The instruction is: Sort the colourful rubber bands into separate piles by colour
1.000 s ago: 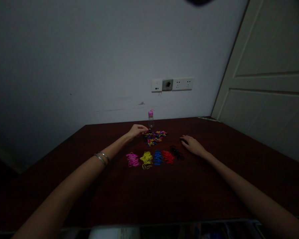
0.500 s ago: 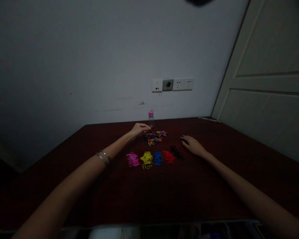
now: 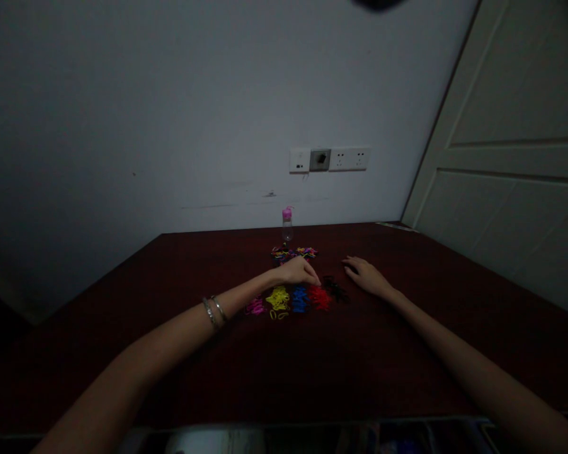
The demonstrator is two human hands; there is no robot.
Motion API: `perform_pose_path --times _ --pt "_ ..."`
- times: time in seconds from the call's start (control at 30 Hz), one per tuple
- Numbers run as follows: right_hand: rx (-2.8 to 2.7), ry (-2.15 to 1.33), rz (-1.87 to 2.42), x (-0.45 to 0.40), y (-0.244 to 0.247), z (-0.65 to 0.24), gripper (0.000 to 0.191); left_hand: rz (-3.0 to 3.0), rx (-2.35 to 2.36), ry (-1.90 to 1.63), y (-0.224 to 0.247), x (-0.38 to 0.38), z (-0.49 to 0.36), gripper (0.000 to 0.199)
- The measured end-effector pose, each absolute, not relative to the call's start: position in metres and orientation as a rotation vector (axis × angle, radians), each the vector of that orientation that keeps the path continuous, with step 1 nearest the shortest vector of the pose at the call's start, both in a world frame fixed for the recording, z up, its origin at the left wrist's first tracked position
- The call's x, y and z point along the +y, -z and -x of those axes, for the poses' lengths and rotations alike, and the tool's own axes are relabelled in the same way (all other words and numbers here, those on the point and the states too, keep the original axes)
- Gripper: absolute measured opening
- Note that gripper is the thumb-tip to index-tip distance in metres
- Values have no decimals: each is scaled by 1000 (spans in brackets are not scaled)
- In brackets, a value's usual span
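Observation:
My left hand (image 3: 300,271) is pinched closed at the top edge of the red pile (image 3: 320,298); whatever its fingertips hold is too small to make out. To the left of the red pile lie small loops in blue (image 3: 300,299), yellow (image 3: 278,299) and pink (image 3: 255,306), the pink partly behind my left forearm. A black pile (image 3: 334,288) sits to the right of the red. Behind my left hand is a mixed-colour heap (image 3: 307,253), partly covered by it. My right hand (image 3: 365,275) rests on the table with its fingers apart, beside the black pile.
A clear bottle with a pink top (image 3: 287,226) stands behind the mixed heap on the dark red table (image 3: 208,252). The wall behind carries sockets (image 3: 349,159). A pale panelled door (image 3: 511,157) is at the right.
My left hand has moved from the left side of the mixed heap, near the bottle, toward me and right to the red pile. My right hand has stayed in place.

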State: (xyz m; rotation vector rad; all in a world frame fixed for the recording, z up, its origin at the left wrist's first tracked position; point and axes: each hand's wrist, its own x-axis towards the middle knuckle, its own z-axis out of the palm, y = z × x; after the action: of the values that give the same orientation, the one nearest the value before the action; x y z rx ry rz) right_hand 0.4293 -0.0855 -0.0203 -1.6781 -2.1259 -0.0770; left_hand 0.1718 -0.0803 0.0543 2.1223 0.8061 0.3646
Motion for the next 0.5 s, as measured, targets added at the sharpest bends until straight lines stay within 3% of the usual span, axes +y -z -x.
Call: perform_pose_path --times 0.27,0.5 --pt "-2117 58 1657 -87 19 -429 42 -2165 826 -377 -42 -72 -173 19" --pt "-2118 72 1655 -87 20 -429 42 -2041 1103 -785 -35 -21 -135 31"
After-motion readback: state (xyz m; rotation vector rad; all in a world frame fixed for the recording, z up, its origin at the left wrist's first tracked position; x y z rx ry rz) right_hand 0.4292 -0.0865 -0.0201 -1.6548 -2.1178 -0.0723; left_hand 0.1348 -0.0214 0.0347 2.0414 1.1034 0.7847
